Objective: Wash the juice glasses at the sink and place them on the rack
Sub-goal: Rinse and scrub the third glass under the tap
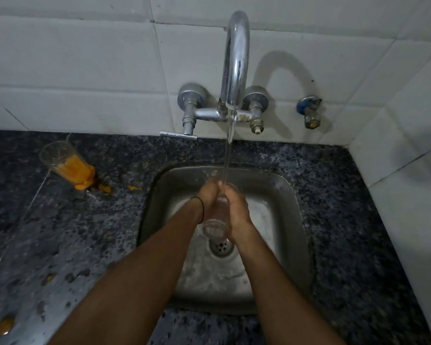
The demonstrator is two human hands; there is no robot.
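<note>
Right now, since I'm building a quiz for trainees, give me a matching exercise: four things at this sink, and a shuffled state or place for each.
1 clear glass
2 juice glass
3 tap
4 drain

a running water
b on the counter, orange juice inside
c bottom of the sink
d held between left hand and right hand

Pairs: 1-d, 2-b, 3-a, 4-c

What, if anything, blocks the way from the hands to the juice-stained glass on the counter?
Nothing visible: only counter with orange spills lies between the sink and the juice-stained glass. The left hand and right hand both grip a clear glass.
</note>
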